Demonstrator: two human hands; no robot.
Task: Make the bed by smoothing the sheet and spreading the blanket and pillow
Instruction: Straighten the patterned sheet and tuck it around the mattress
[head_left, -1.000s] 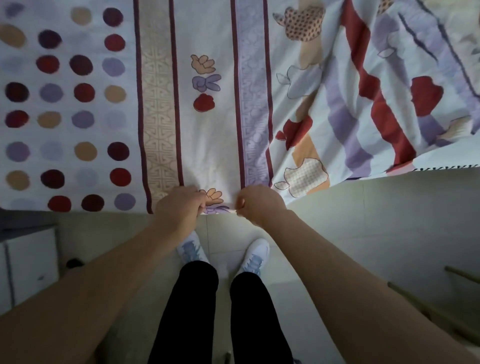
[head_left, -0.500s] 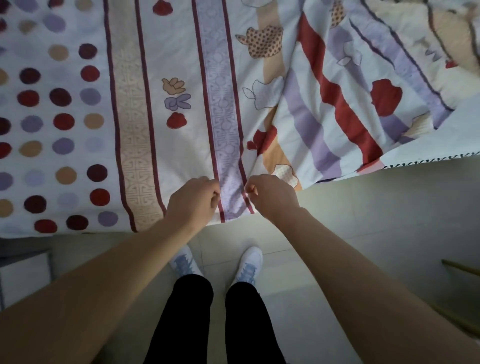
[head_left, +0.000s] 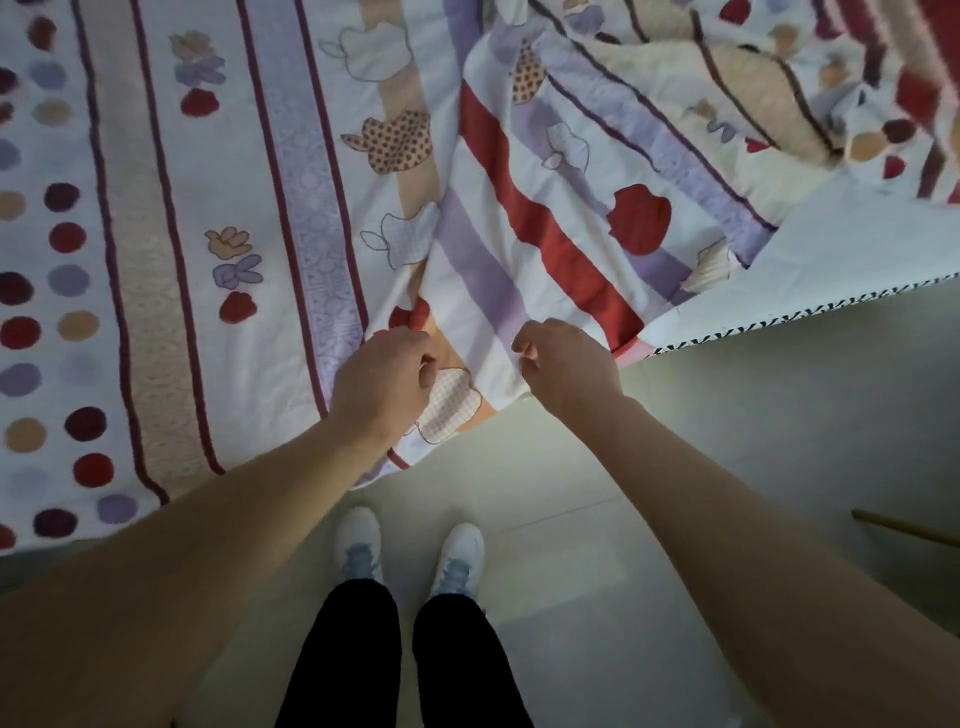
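Note:
A patterned blanket (head_left: 218, 218) with dots, stripes and cartoon shapes covers the bed and hangs over its near edge. To the right it lies folded over itself in a red-and-purple striped flap (head_left: 524, 218), and is bunched up at the far right (head_left: 753, 93). My left hand (head_left: 382, 382) grips the blanket's near edge with curled fingers. My right hand (head_left: 566, 364) pinches the same edge a little to the right, at the foot of the striped flap. Under the blanket at the right a plain white sheet (head_left: 841, 249) with a black-stitched border shows. No pillow is in view.
I stand on a pale tiled floor (head_left: 727, 426) close to the bed's edge, my white shoes (head_left: 410, 551) just below the hanging blanket. A wooden stick (head_left: 904, 527) pokes in at the right edge.
Both hands have slid to the right along the blanket's near edge and moved slightly apart. The view has swung right, showing more of the folded and bunched part.

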